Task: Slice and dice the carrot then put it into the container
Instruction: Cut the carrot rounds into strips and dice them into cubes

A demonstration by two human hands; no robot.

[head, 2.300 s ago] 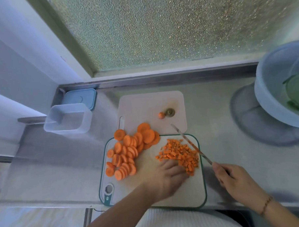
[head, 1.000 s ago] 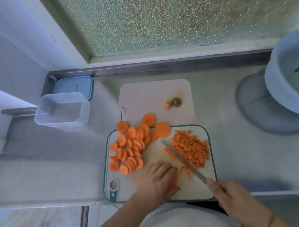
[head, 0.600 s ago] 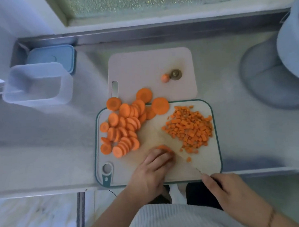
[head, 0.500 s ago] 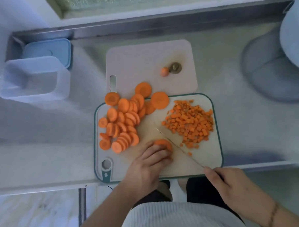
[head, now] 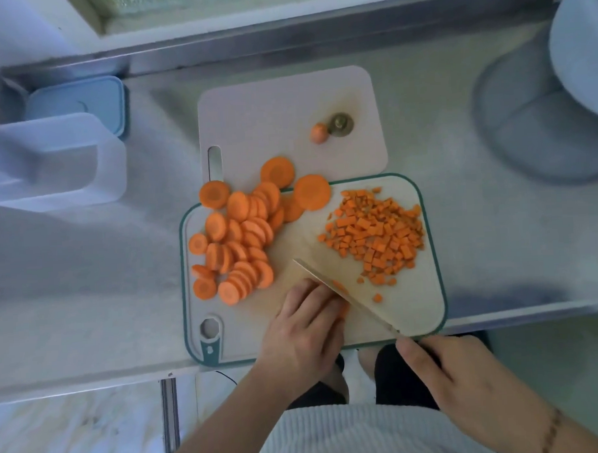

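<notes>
Dicing now: seen from the head camera, the knife [head: 345,294] comes down beside the left hand [head: 304,332] at lower centre of the frame.
Left hand: fingers [head: 323,299] curled, pinning carrot slices [head: 342,310] against the cutting board [head: 419,310]; only slivers of orange show.
Right hand [head: 444,374]: fingers wrapped round the knife handle at lower right.
Sliced rounds [head: 238,235]: heaped on the board's left half, a few spilling onto the pale board [head: 285,107] behind.
Diced pile [head: 376,233]: right half of the board.
Container [head: 51,161]: at the frame's left edge on the bench [head: 496,234], with no carrot in it, well apart from the board.
Risk: the blade runs right against the knuckles, so a slip on the stacked slices could nick them.
Second risk: I'd guess the rounds could roll off the board.
</notes>
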